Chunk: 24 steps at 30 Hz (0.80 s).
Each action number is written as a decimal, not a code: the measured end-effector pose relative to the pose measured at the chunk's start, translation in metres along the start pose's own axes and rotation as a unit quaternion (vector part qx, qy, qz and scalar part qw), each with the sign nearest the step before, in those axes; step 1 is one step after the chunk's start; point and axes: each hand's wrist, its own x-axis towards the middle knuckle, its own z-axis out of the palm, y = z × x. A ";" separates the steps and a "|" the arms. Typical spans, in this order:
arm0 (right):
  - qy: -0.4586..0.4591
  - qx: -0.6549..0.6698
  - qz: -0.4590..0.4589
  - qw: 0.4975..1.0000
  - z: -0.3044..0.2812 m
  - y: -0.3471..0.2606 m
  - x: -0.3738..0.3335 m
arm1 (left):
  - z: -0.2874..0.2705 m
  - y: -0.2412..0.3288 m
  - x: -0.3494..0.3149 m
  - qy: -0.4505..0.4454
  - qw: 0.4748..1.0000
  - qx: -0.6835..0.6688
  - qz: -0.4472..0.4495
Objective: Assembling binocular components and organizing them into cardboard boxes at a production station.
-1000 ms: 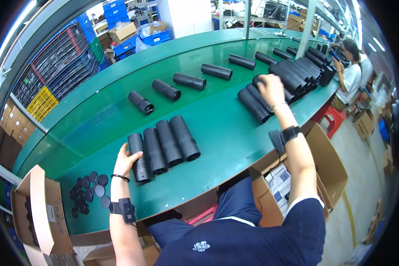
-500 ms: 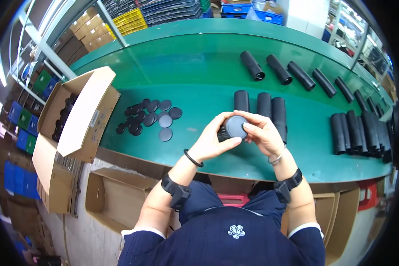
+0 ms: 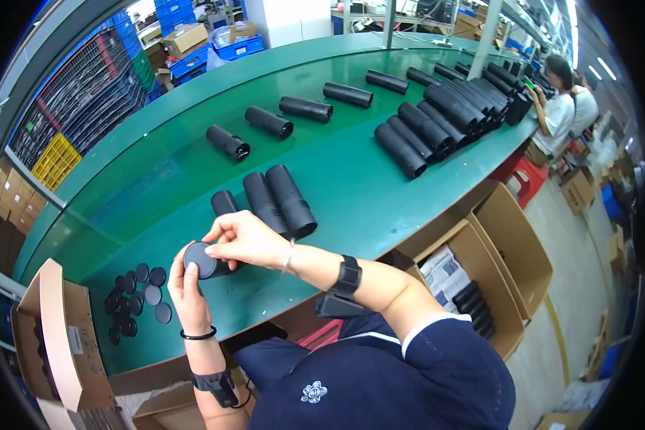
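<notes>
Above the near edge of the bench, both my hands are at a short black tube (image 3: 223,269) whose end carries a flat round black cap (image 3: 199,259). My left hand (image 3: 188,297) wraps the tube from the left, its thumb against the cap's rim. The right hand (image 3: 249,242) pinches at the cap's upper right edge, thumb on its face; part of the tube is hidden behind it. Several loose round caps (image 3: 153,294) lie to the left. Just beyond my right hand lie three black tubes (image 3: 288,197) side by side.
An open carton (image 3: 79,337) stands at the bench's left end. Spaced tubes (image 3: 306,108) line the green bench's (image 3: 351,175) far side, with a dense group (image 3: 455,107) to the right. A carton with tubes and paper (image 3: 509,251) sits below. Co-workers (image 3: 555,107) sit farther along.
The view has swung to the right, bringing co-workers and more tubes into sight. Both hands stay on the capped tube, with the right hand's fingers shifted on the cap.
</notes>
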 end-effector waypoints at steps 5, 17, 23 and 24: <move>0.023 0.011 0.048 0.999 0.003 -0.008 0.003 | 0.015 -0.005 0.001 -0.015 1.000 -0.009 0.023; -0.038 0.017 0.035 0.999 0.011 -0.006 -0.005 | -0.033 -0.008 0.017 -0.092 0.957 -0.274 -0.029; -0.130 -0.371 -0.144 0.908 0.030 0.014 -0.007 | -0.062 -0.005 0.013 -0.113 0.902 -0.414 -0.045; -0.146 -0.369 -0.168 0.903 0.034 0.022 -0.005 | -0.064 -0.001 0.011 -0.116 0.888 -0.442 -0.050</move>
